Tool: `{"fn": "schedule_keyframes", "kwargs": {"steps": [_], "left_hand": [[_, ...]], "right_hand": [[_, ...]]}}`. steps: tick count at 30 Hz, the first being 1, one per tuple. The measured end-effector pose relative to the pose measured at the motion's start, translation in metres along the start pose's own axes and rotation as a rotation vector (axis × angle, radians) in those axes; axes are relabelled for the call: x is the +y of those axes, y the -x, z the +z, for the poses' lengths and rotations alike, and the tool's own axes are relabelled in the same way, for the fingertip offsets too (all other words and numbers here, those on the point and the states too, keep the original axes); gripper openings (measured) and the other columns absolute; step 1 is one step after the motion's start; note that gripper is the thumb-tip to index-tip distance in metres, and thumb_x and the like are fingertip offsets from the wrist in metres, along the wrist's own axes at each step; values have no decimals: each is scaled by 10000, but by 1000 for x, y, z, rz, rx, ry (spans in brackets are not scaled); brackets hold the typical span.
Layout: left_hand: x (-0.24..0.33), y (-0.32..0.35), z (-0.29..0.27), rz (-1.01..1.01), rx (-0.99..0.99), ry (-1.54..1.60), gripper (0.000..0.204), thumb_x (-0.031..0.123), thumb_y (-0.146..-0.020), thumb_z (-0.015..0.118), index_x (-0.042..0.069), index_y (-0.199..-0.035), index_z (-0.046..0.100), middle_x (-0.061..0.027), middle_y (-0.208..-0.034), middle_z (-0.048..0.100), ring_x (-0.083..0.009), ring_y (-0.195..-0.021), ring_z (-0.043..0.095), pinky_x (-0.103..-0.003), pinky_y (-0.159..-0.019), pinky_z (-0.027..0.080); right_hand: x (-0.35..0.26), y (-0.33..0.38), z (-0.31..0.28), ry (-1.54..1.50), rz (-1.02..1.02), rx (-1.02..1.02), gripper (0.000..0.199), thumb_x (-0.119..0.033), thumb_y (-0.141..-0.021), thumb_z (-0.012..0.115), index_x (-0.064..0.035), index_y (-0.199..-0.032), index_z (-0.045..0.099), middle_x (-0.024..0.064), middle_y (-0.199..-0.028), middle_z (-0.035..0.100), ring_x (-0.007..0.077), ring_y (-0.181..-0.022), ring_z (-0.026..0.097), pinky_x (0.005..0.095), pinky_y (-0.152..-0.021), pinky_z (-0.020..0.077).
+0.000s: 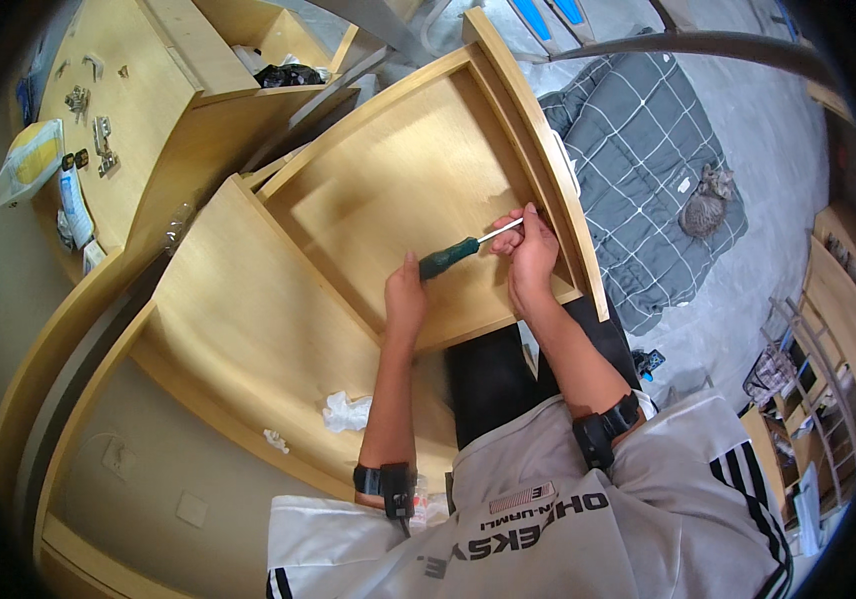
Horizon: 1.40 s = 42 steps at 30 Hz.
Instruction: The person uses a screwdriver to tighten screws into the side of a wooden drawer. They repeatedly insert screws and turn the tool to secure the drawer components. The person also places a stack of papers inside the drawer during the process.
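A wooden drawer (388, 160) lies tilted across my lap, its open inside facing up. My left hand (406, 297) is wrapped round the dark green handle of a screwdriver (450, 259). The screwdriver's shaft points up and right to the inner face of the drawer's front panel (538, 150). Beside its tip, my right hand (530, 252) is closed, with thumb and fingers at the shaft's end against the panel. Whether a screw sits there is hidden by the fingers.
Metal hinges (103, 145) and small fittings lie on the wooden cabinet at left. Crumpled white tissue (346, 411) rests on the wooden board beside my left forearm. A grey cat (705, 210) lies on a dark checked quilt (628, 150) on the floor at right. A metal rail (668, 42) crosses the top.
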<state>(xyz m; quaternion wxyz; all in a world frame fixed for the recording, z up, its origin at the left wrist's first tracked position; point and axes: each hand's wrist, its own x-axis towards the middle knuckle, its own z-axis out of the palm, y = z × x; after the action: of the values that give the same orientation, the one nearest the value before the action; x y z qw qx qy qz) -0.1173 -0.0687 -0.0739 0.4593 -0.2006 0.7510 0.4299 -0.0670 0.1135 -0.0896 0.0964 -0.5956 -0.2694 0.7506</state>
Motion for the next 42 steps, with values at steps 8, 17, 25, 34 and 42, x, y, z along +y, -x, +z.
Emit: {"fn": "schedule_keyframes", "kwargs": {"steps": [8,17,25,34,42], "left_hand": [[1,9,15,23,76,351,274,260,-1038,401,39,-1057,562,41,-658,433,-87,-544,384,-257,-507,354],[1,15,24,192,141,288,310,312,-1039,392,57,-1012,567,53,-616,397,-78,-482,360,-240,-475,356],[-3,8,3,-33,57,-45,330,309,-1041,395,34,-1003,574,1,-710,463,-73,-593,429,-246,-522,388],[-6,14,17,174,149,193,417,365,-1045,365,30,-953,595,-14,-747,498,-95,-626,444,-277,-533,383],[0,11,6,105,103,-75,382,350,-1050,350,31,-1083,557,5,-760,513,-88,-602,426,-246,-526,360]], "right_hand": [[1,-3,4,-64,-13,30,279,-286,-1010,482,-27,-918,532,157,-750,645,160,-451,547,276,-439,465],[4,-3,2,-66,-40,13,287,-292,-1005,492,-27,-907,538,149,-735,640,151,-452,541,269,-432,456],[2,0,0,6,-15,22,296,-300,-1007,489,-22,-923,546,145,-745,643,145,-469,551,262,-454,462],[1,0,4,-58,-14,7,313,-317,-1008,492,-18,-930,544,140,-747,639,145,-478,553,263,-469,470],[1,1,0,-34,-32,-20,312,-318,-1006,500,-17,-931,538,141,-759,638,144,-475,550,266,-461,468]]}}
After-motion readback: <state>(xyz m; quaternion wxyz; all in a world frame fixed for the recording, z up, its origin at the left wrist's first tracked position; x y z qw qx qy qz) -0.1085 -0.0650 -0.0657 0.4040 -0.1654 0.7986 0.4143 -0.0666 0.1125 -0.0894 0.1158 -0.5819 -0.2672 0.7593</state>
